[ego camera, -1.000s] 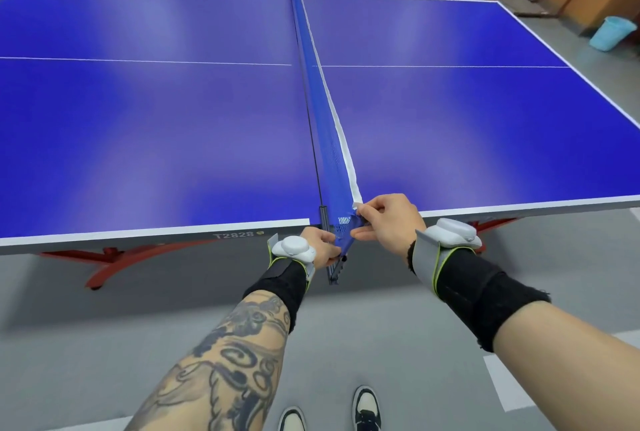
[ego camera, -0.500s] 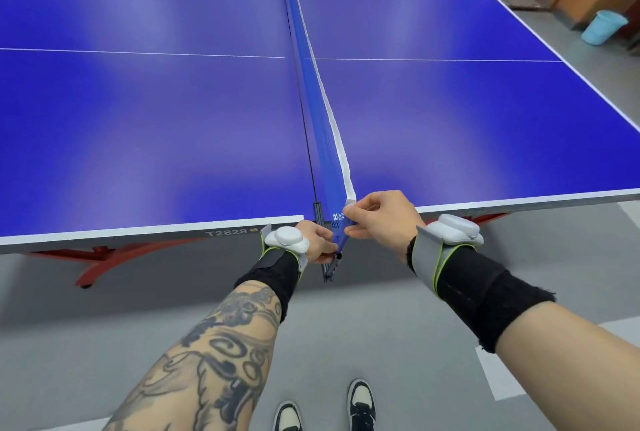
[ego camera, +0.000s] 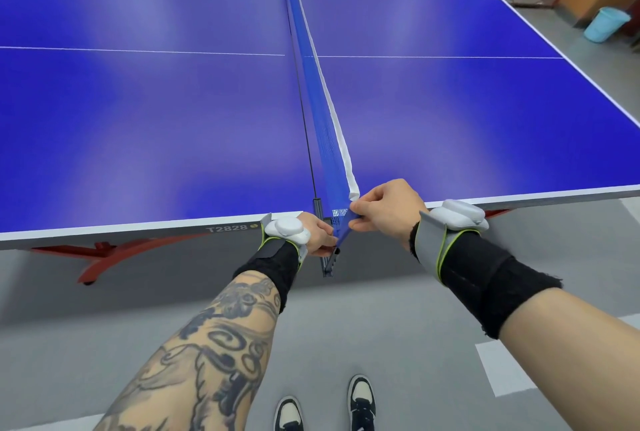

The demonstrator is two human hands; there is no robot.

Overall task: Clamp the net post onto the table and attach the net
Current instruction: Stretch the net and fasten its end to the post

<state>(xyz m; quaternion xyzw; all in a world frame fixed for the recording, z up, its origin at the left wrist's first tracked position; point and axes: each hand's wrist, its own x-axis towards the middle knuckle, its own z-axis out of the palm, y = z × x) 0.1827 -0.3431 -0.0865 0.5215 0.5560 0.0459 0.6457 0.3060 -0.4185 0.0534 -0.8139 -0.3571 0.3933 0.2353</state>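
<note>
Now my right hand point(ego camera: 388, 210) pinches the blue net point(ego camera: 323, 112) end, and my left hand point(ego camera: 317, 232) grips the net post point(ego camera: 328, 262) at the counter point(ego camera: 138, 125) edge.

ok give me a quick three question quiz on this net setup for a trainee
1. True or false: the right hand pinches the near end of the net.
2. Where is the left hand? A) gripping the post at the table edge B) flat on the tabletop C) hanging at the side
3. What code is printed on the table's near edge?
Key: 1 true; 2 A; 3 T2828
</note>
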